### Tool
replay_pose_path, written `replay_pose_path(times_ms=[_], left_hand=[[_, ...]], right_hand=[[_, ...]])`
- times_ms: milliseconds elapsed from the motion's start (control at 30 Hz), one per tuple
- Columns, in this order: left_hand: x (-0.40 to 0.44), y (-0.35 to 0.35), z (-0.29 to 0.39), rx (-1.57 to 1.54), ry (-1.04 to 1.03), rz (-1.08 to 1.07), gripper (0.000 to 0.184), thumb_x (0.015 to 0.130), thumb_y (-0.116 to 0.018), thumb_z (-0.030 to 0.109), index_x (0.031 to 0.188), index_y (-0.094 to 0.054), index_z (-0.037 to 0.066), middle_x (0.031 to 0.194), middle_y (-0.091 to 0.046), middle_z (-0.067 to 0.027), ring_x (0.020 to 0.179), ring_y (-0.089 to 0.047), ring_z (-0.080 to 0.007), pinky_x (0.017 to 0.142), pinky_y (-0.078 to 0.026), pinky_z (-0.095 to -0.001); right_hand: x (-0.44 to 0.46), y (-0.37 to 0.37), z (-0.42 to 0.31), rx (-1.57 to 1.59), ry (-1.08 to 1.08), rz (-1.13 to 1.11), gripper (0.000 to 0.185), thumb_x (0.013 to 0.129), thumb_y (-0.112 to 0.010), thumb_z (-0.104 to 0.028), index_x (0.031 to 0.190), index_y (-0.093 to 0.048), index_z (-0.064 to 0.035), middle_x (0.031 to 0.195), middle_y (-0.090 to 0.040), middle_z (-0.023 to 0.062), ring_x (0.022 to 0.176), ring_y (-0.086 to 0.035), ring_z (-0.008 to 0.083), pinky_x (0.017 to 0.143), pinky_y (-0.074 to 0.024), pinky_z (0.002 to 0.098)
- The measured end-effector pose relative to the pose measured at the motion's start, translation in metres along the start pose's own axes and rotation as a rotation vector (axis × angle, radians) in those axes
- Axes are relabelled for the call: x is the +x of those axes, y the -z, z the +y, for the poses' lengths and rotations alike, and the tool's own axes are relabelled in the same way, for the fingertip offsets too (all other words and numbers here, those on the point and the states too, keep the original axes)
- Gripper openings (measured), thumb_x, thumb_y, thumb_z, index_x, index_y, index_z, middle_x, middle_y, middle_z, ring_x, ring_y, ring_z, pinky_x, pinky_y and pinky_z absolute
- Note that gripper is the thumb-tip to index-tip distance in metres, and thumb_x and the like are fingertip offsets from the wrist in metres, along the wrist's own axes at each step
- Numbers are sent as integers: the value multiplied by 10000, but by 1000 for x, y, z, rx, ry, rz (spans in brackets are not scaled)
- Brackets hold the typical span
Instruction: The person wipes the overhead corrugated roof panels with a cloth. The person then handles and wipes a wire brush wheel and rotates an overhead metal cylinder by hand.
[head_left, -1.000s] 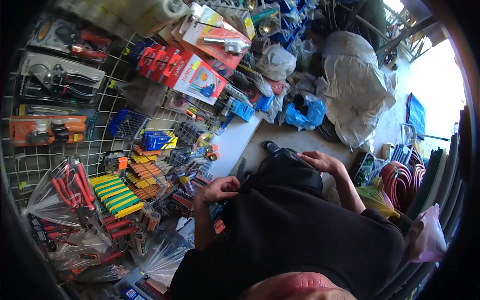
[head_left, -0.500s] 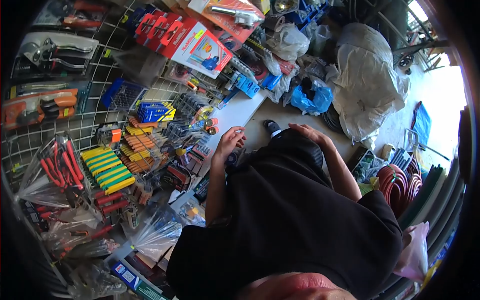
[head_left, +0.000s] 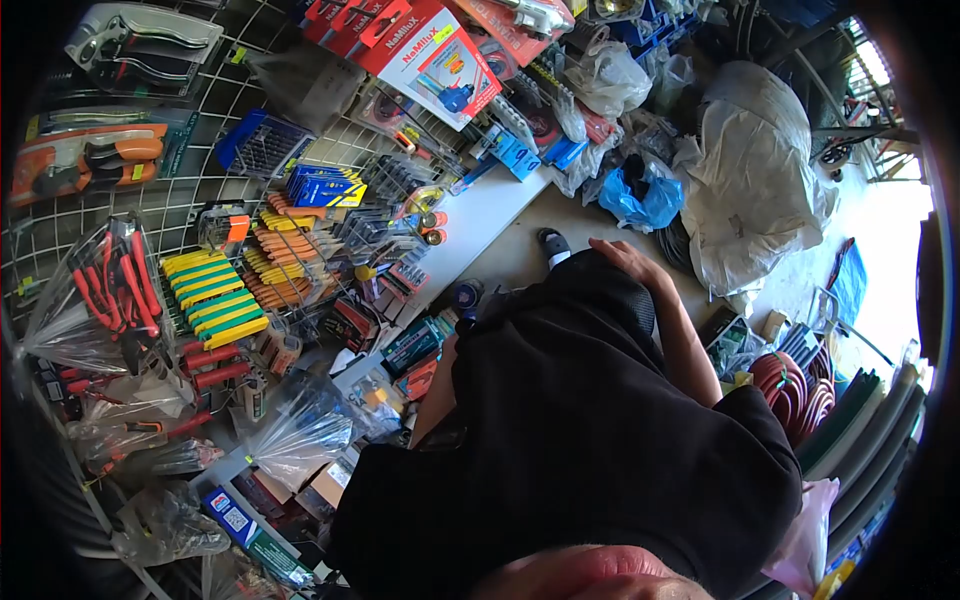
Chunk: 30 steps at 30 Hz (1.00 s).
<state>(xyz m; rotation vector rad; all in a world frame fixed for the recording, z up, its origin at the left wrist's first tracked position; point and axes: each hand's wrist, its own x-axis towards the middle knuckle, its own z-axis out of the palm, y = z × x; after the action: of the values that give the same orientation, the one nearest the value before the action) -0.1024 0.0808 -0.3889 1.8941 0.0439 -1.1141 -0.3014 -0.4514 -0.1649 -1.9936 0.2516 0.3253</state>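
My right hand [head_left: 633, 262] rests on the dark cloth over my knee, its fingers stretched out and nothing visible in it. Of my left arm only the forearm [head_left: 436, 398] shows, beside the black shirt [head_left: 600, 430]; the hand itself is hidden behind the shirt and leg. Close to that forearm are an orange-red package [head_left: 418, 377] and a dark green box [head_left: 410, 341]. A sandalled foot [head_left: 553, 245] stands on the floor beyond my knee.
At left, a wire rack [head_left: 190, 180] carries packaged pliers, red-handled tools [head_left: 125, 285] and yellow-green packs [head_left: 212, 298]. Ahead are a blue bag [head_left: 640, 195] and a pale covered bulk [head_left: 750, 190]. Red hose coils [head_left: 780, 388] and grey pipes [head_left: 880, 450] lie at right.
My left hand has dropped from above my lap to out of sight. My right hand has stayed near the knee, fingers stretched out. The view has shifted, with the rack lying higher in the frame.
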Motion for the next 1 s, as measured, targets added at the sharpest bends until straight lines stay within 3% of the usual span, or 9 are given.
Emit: replay_pose_path(times_ms=[133,200,300,367,400,633,733,800,1000], left_hand=[[-4,-2,1,15,-81,-4,324,999,-670,283,1207,-658,35,1002,-741,-131,841,-733,-263,725,-597,-387],[0,-6,12,35,-154,-1,322,997,-671,278,1206,-659,34,1002,-742,-136,846,-735,-273,730,-600,-394],[7,-10,35,130,-356,29,319,994,-673,271,1205,-660,32,1001,-743,-144,854,-737,-287,737,-605,-404],[11,-8,46,29,-281,26,317,992,-674,266,1204,-660,31,1000,-744,-149,859,-739,-297,742,-608,-411],[1,-9,66,-346,136,17,275,995,-669,261,1179,-669,56,1013,-743,-148,924,-731,-315,776,-615,-432],[9,17,32,-315,224,-66,351,1021,-623,236,1286,-610,6,1062,-727,-189,988,-719,-326,843,-612,-432],[19,27,-10,73,-266,-184,314,991,-691,274,1177,-682,21,983,-758,-150,832,-736,-235,726,-582,-335],[30,29,-30,-191,128,-121,320,980,-713,302,1139,-707,23,972,-763,-124,864,-724,-195,758,-567,-306],[31,47,-24,-132,-161,-258,298,974,-699,287,1120,-710,28,980,-762,-126,872,-723,-212,768,-580,-330]], right_hand=[[0,-1,-4,42,-27,-8,492,1050,-489,-247,1508,-475,-68,1378,-604,224,1259,-576,396,1068,-463,416],[-9,6,-32,406,-302,64,518,1073,-462,-358,1500,-507,-68,1459,-569,196,1341,-539,347,1145,-386,389],[-16,8,-63,550,-319,51,645,1043,-467,-515,1492,-524,-55,1496,-549,172,1399,-491,272,1192,-321,361],[-25,11,-91,514,-292,51,651,1043,-471,-514,1506,-506,-57,1522,-521,176,1423,-465,286,1204,-305,366],[-32,7,-100,483,-271,52,658,1042,-475,-513,1519,-488,-60,1548,-493,181,1447,-439,301,1216,-288,370],[-65,-36,-118,443,-329,42,749,1033,-487,-546,1612,-324,-98,1687,-245,179,1572,-202,305,1269,-162,385],[-78,-53,-128,496,-356,65,717,1044,-494,-503,1612,-325,-99,1676,-290,149,1558,-241,276,1260,-177,364],[-88,-69,-132,533,-378,94,683,1054,-503,-460,1607,-340,-96,1664,-336,124,1544,-280,255,1253,-194,351],[-120,-104,-134,688,-463,181,688,1039,-535,-468,1600,-371,-104,1605,-438,115,1495,-362,255,1229,-252,360]])
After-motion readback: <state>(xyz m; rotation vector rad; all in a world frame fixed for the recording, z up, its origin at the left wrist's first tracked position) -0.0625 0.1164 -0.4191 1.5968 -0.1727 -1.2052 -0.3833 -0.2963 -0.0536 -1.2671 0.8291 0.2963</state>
